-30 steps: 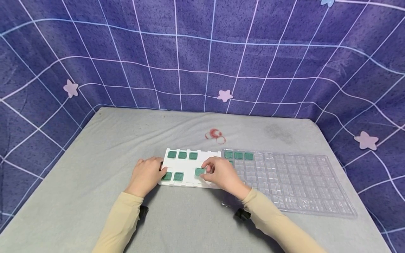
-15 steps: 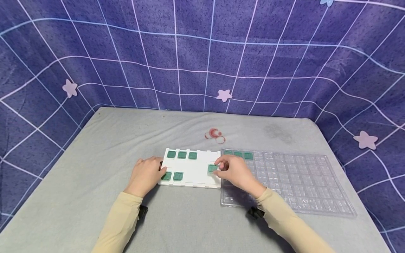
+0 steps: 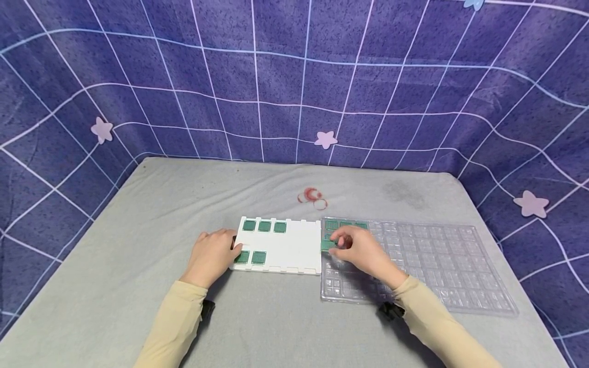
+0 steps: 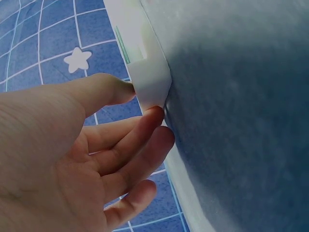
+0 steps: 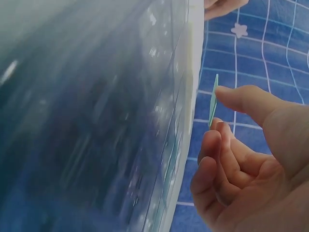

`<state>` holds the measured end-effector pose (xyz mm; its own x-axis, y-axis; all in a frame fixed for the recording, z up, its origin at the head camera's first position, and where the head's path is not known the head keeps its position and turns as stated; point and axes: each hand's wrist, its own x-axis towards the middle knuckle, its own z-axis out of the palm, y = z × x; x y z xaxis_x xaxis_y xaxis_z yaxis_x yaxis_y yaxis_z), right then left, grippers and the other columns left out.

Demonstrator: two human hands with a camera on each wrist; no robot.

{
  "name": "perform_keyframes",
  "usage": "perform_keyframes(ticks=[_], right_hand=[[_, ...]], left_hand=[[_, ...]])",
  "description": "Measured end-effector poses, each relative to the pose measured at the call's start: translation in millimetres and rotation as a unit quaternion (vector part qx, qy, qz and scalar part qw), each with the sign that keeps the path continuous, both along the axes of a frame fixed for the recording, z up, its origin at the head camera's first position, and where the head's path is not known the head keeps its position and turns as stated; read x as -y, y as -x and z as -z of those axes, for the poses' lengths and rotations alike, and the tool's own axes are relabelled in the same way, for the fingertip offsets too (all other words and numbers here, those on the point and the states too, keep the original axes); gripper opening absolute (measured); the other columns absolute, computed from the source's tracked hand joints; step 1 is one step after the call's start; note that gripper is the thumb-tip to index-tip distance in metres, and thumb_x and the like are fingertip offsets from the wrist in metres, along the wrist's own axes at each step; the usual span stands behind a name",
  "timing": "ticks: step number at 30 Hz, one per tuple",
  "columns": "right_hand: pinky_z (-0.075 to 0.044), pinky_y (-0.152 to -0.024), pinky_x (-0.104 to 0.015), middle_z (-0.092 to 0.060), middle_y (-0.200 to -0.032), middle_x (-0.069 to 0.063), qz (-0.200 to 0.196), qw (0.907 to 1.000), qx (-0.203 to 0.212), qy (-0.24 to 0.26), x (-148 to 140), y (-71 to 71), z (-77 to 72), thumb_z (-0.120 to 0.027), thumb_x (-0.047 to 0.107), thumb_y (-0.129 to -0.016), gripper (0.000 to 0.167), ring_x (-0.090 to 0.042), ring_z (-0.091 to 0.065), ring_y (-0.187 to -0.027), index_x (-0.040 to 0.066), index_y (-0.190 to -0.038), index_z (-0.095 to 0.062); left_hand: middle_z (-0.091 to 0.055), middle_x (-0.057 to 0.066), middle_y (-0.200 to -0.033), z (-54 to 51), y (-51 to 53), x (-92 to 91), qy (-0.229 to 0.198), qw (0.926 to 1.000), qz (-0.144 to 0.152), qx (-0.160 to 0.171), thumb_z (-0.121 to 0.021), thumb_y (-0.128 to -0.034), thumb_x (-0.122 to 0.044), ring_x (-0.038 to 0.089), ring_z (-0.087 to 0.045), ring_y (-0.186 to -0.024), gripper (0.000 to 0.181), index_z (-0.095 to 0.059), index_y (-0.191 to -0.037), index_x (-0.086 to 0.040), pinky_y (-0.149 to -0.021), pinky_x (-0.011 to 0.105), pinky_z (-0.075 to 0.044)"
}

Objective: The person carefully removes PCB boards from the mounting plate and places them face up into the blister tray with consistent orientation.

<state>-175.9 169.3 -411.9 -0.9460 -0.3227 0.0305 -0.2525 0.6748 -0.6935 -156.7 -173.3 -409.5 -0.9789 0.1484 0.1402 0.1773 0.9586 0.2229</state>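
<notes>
My left hand (image 3: 209,255) grips the left end of a white slotted tray (image 3: 294,248), thumb on top; in the left wrist view its fingertips touch the tray's corner (image 4: 152,79). Small green perforated circuit boards sit in the white tray: a far row (image 3: 264,226) and a near pair (image 3: 259,257), one partly under my thumb. My right hand (image 3: 361,250) pinches another green circuit board (image 3: 327,246) above the left edge of a clear plastic compartment tray (image 3: 423,260). The right wrist view shows that board (image 5: 213,101) edge-on, between thumb and fingers, apart from the tray.
Several green boards (image 3: 331,225) lie in the clear tray's far left compartments, partly hidden by my right hand. The two trays nearly touch. Grey cloth (image 3: 276,317) covers the table, with red ring marks (image 3: 313,197) behind the trays. A blue gridded curtain (image 3: 285,76) encloses the back and sides.
My right hand has carried the pinched circuit board rightward from over the white tray to over the clear tray's left edge. My left hand has stayed on the white tray.
</notes>
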Motion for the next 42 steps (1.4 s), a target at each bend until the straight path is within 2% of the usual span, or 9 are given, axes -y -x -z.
perform_keyframes(ticks=[7, 13, 18, 42], right_hand=[[-0.042, -0.065, -0.022, -0.061, -0.081, 0.001, 0.009, 0.9999, -0.003, -0.012, -18.7, 6.5, 2.6, -0.079, 0.016, -0.085, 0.025, -0.010, -0.052, -0.070, 0.005, -0.106, -0.071], [-0.044, -0.066, -0.023, -0.062, -0.082, 0.001, 0.017, 0.9996, 0.010, -0.020, -32.7, 13.2, 4.2, -0.078, 0.016, -0.086, 0.026, -0.011, -0.054, -0.071, 0.004, -0.107, -0.070], [-0.043, -0.065, -0.023, -0.062, -0.081, 0.001, 0.021, 0.9992, 0.002, -0.034, -39.5, 17.7, 5.3, -0.079, 0.017, -0.086, 0.024, -0.010, -0.053, -0.070, 0.006, -0.105, -0.071], [-0.042, -0.067, -0.023, -0.062, -0.078, 0.004, 0.007, 0.9981, 0.007, -0.061, -44.8, 25.8, 10.1, -0.077, 0.013, -0.086, 0.019, -0.009, -0.054, -0.071, 0.007, -0.103, -0.073]], left_hand=[[-0.070, 0.009, -0.085, 0.7, 0.2, 0.1, 0.002, 1.0000, -0.001, -0.006, -0.071, -0.0916, -0.017, 0.027, -0.066, -0.076, 0.012, -0.070, -0.090, -0.006, -0.079, 0.044, -0.042], [-0.070, 0.009, -0.085, 0.6, 1.0, 0.3, 0.004, 1.0000, -0.002, 0.000, -0.070, -0.0921, -0.018, 0.027, -0.066, -0.076, 0.012, -0.069, -0.088, -0.006, -0.080, 0.045, -0.042], [-0.072, 0.011, -0.089, 0.0, 0.9, 0.3, 0.005, 1.0000, -0.001, 0.003, -0.070, -0.0928, -0.019, 0.029, -0.068, -0.080, 0.015, -0.071, -0.094, -0.004, -0.081, 0.046, -0.042], [-0.075, 0.015, -0.100, 1.4, -0.3, 0.3, 0.001, 1.0000, -0.003, 0.000, -0.070, -0.0927, -0.019, 0.034, -0.072, -0.091, 0.023, -0.073, -0.107, 0.000, -0.083, 0.047, -0.043]])
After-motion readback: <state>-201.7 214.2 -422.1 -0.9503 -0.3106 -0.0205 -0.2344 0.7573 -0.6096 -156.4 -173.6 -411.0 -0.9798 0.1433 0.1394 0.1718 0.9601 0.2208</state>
